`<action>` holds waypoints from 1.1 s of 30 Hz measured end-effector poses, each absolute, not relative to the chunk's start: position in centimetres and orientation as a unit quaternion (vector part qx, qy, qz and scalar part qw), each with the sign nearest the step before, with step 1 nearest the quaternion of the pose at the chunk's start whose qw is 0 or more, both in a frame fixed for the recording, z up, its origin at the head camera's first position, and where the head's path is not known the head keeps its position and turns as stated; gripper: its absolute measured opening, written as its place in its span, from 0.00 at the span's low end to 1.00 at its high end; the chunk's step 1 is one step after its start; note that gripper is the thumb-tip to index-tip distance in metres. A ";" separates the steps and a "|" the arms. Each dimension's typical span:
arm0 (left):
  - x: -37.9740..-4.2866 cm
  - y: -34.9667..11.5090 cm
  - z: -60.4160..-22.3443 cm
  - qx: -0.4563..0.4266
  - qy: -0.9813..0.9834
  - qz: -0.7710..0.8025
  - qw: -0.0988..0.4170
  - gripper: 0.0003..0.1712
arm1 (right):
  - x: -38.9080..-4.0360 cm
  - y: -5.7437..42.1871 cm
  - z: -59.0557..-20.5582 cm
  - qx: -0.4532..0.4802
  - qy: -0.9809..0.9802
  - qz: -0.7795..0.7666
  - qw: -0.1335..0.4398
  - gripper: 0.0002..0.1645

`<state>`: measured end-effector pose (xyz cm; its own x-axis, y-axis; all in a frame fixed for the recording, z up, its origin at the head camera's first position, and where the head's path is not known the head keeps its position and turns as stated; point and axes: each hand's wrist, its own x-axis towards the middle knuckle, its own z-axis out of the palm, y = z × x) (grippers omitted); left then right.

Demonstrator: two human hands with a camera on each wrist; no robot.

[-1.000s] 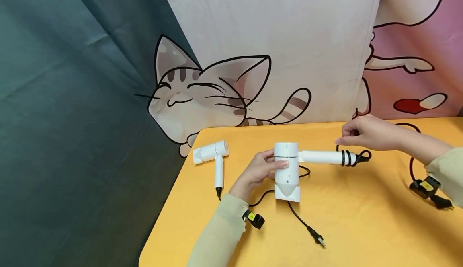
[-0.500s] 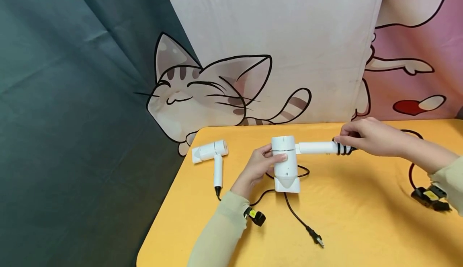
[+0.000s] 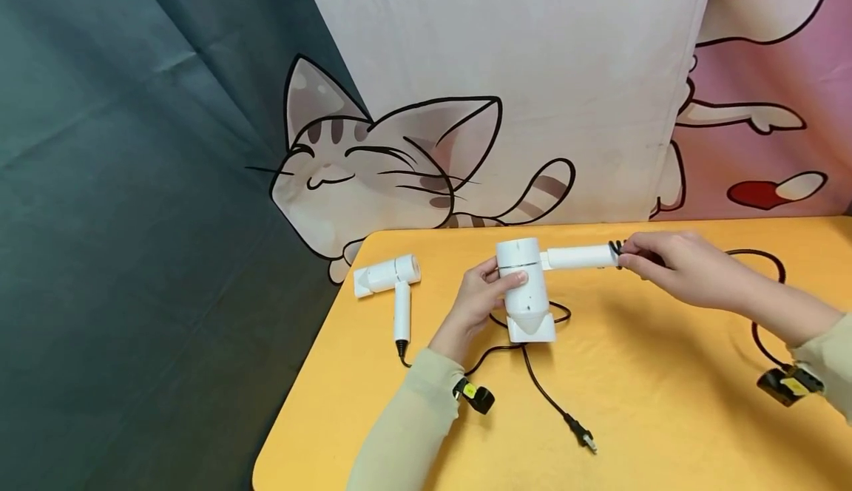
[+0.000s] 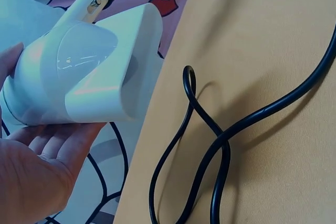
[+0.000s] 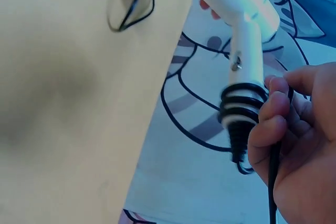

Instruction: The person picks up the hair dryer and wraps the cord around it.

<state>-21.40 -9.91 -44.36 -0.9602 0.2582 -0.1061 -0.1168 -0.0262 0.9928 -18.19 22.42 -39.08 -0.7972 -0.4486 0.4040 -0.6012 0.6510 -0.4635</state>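
A white hair dryer is held up over the table by my left hand, thumb across the front of its barrel and fingers behind. Its handle points right. Several turns of black cord wrap the handle's end, seen closely in the right wrist view. My right hand pinches the cord right beside these turns, and the cord's free length runs down through the curled fingers. In the left wrist view the dryer's flat nozzle faces right, above my left palm.
A second white hair dryer lies at the table's left, its black cord trailing right beneath the held one. That cord's plug lies toward the front. A yellow cloth covers the table; a cat-printed curtain hangs behind.
My left hand has raised the dryer a little, tipping its handle upward. My right hand has carried the cord around the handle's end and now sits close against the wound turns.
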 end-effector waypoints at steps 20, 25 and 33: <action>-21.9 -9.4 -44.0 0.017 0.641 0.761 0.101 0.25 | -16.4 21.0 -43.1 0.307 -0.883 0.323 0.146 0.13; -21.7 -9.4 -43.8 0.019 0.634 0.765 0.106 0.26 | -16.3 21.0 -44.1 0.295 -0.875 0.359 0.138 0.14; -21.2 -9.3 -43.5 0.001 0.621 0.776 0.110 0.26 | -16.4 21.3 -45.6 0.289 -0.870 0.380 0.127 0.15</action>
<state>-21.24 -9.34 -43.50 -0.9757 0.1721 -0.1359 -0.1703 -0.2042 0.9640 -16.42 21.28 -45.59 -0.8004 -0.4071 0.4400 -0.5994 0.5443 -0.5869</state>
